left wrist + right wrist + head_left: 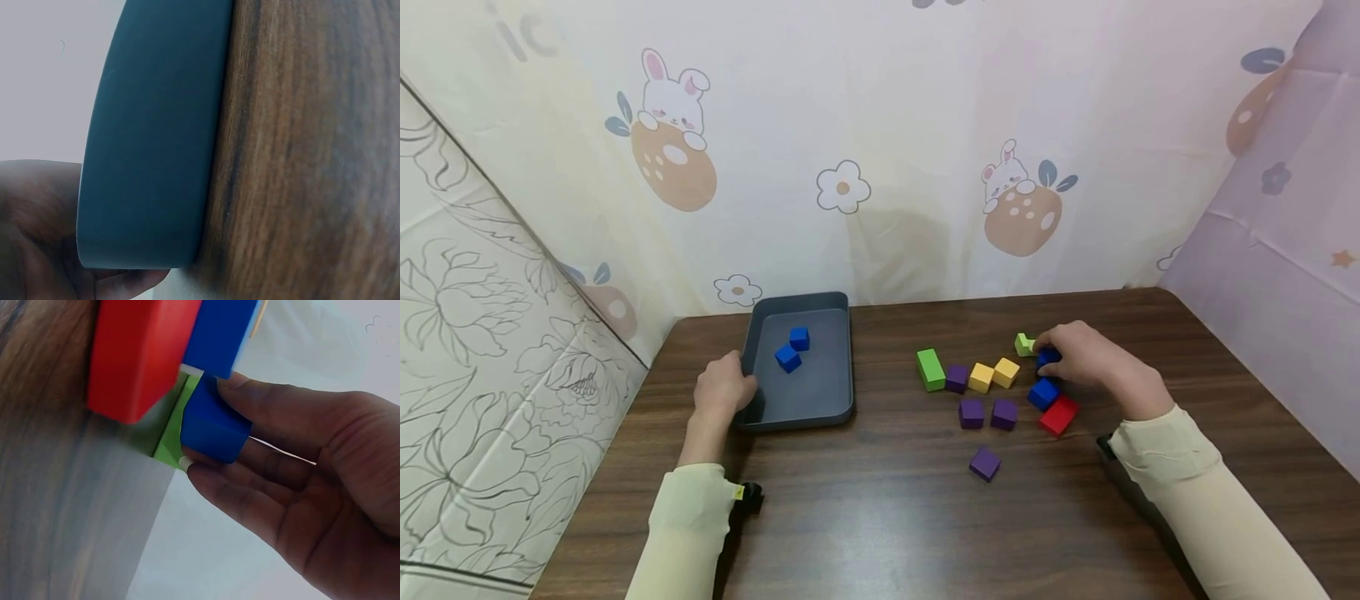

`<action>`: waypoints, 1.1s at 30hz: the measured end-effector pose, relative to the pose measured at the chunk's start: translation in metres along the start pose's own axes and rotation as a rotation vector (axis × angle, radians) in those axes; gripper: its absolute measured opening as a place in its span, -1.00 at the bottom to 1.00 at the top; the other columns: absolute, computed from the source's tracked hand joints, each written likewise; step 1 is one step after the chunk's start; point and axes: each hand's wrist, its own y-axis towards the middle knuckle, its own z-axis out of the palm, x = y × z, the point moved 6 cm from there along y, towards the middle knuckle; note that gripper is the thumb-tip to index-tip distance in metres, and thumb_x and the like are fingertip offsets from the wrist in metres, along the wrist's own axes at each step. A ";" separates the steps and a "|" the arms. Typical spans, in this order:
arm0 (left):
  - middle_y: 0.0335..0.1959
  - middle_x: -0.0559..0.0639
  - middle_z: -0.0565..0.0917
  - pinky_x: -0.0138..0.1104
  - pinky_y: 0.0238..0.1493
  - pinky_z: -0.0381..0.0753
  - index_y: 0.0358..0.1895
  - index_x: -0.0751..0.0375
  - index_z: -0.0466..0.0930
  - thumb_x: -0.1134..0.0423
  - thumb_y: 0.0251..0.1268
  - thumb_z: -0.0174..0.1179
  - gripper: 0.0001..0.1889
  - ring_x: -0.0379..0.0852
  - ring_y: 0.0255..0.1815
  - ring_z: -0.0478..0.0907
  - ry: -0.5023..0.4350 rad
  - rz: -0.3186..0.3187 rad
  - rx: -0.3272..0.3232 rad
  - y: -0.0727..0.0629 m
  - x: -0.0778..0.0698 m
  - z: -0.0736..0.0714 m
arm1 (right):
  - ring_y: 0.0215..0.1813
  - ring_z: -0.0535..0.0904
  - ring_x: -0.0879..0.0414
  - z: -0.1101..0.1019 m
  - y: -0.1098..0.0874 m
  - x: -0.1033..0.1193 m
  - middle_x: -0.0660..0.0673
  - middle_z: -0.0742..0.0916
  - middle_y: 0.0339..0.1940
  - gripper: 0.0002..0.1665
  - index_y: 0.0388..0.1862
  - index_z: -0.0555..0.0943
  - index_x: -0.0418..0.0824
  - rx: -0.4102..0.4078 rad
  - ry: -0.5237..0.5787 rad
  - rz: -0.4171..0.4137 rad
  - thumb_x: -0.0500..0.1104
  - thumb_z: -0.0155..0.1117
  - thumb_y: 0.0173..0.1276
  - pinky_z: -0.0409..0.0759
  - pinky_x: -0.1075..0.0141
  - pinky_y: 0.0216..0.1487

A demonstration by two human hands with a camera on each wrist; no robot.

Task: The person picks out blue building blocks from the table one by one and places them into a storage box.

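Note:
My right hand (1086,360) pinches a blue cube (215,422) between thumb and fingers at the right of the table. Close beside that cube lie a second blue cube (1043,393), a red block (1059,416) and a light green block (1023,345), partly hidden by the fingers in the head view. On the left, a dark grey tray (820,412) holds two blue cubes (793,350). My left hand (722,388) grips the tray's left side; the left wrist view shows the hand behind the tray wall (153,137).
Left of my right hand lie a long green block (931,370), two yellow cubes (992,375) and several purple cubes (972,413), one of them nearer the front. A curtain with rabbits (910,167) hangs behind the brown wooden table (880,517).

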 end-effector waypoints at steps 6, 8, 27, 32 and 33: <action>0.32 0.55 0.53 0.22 0.18 0.60 0.49 0.54 0.33 0.28 0.46 0.09 -0.39 0.45 0.17 0.60 0.002 0.005 -0.001 0.000 0.000 -0.001 | -0.20 0.64 -0.01 -0.002 0.001 0.010 -0.26 0.79 -0.10 -0.61 0.05 0.73 -0.43 -0.016 0.036 -0.018 -0.25 0.55 0.33 0.72 -0.07 -0.06; 0.32 0.55 0.54 0.22 0.18 0.60 0.49 0.53 0.34 0.28 0.46 0.08 -0.39 0.45 0.17 0.60 0.004 0.005 -0.001 0.000 0.000 -0.001 | -0.21 0.63 0.02 -0.002 0.001 0.015 -0.22 0.79 -0.12 -0.63 0.06 0.73 -0.42 -0.017 0.044 -0.026 -0.24 0.54 0.34 0.72 -0.02 -0.09; 0.31 0.54 0.55 0.22 0.21 0.59 0.47 0.53 0.35 0.28 0.46 0.08 -0.40 0.45 0.19 0.60 -0.008 0.011 -0.013 0.001 0.001 0.001 | -0.17 0.65 0.07 -0.022 0.000 0.056 -0.10 0.79 -0.14 -0.73 0.01 0.75 -0.31 -0.054 0.074 -0.095 -0.28 0.52 0.36 0.73 0.03 -0.08; 0.27 0.54 0.58 0.22 0.18 0.60 0.45 0.52 0.38 0.28 0.45 0.08 -0.43 0.43 0.14 0.61 -0.010 0.013 -0.020 0.000 0.002 -0.001 | -0.17 0.67 0.07 -0.028 0.004 0.066 -0.08 0.79 -0.16 -0.71 0.01 0.75 -0.31 -0.076 0.050 -0.137 -0.29 0.54 0.34 0.73 0.04 -0.10; 0.26 0.54 0.58 0.22 0.18 0.60 0.44 0.52 0.39 0.28 0.45 0.08 -0.43 0.43 0.13 0.62 -0.010 0.013 -0.021 0.000 0.002 -0.001 | -0.17 0.67 0.06 -0.028 0.005 0.068 -0.09 0.79 -0.15 -0.70 0.02 0.75 -0.32 -0.077 0.047 -0.140 -0.29 0.54 0.33 0.73 0.04 -0.10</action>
